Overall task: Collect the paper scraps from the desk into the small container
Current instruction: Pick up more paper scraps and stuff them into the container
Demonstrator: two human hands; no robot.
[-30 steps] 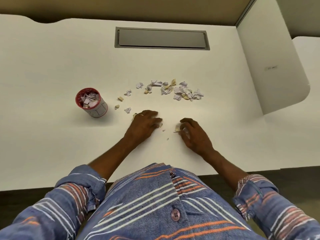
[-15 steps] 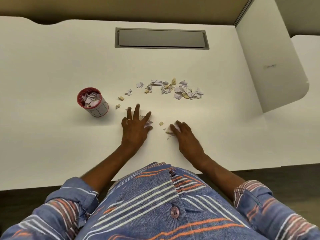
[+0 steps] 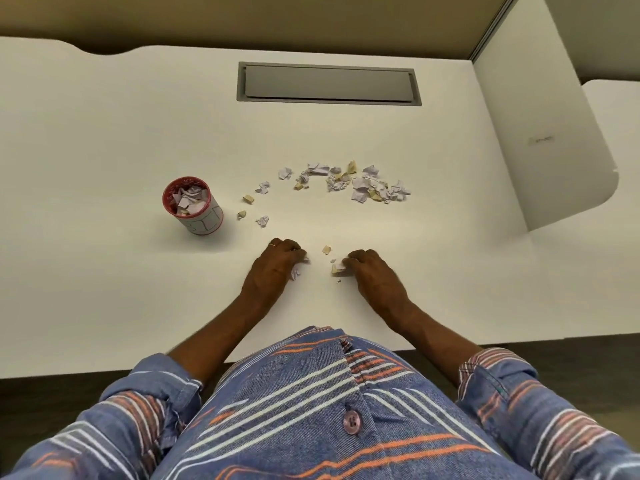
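A small red-rimmed white container (image 3: 194, 206), partly full of paper scraps, stands at the left of the white desk (image 3: 104, 133). A long scatter of white and tan paper scraps (image 3: 360, 183) lies beyond my hands, and a few loose scraps (image 3: 262, 221) sit nearer the container. My left hand (image 3: 273, 268) rests on the desk with fingers curled round white scraps at its fingertips. My right hand (image 3: 375, 275) lies beside it, fingers curled on tan and white scraps (image 3: 338, 268). One tan scrap (image 3: 326, 250) lies between the hands.
A grey recessed cable hatch (image 3: 329, 84) is set into the desk's far side. A white divider panel (image 3: 540, 133) stands at the right. The desk's near edge runs just in front of my striped shirt.
Both hands were spread flat on the desk half a second ago. Their fingers have since curled in, gathering scraps, and the hands drew slightly toward me.
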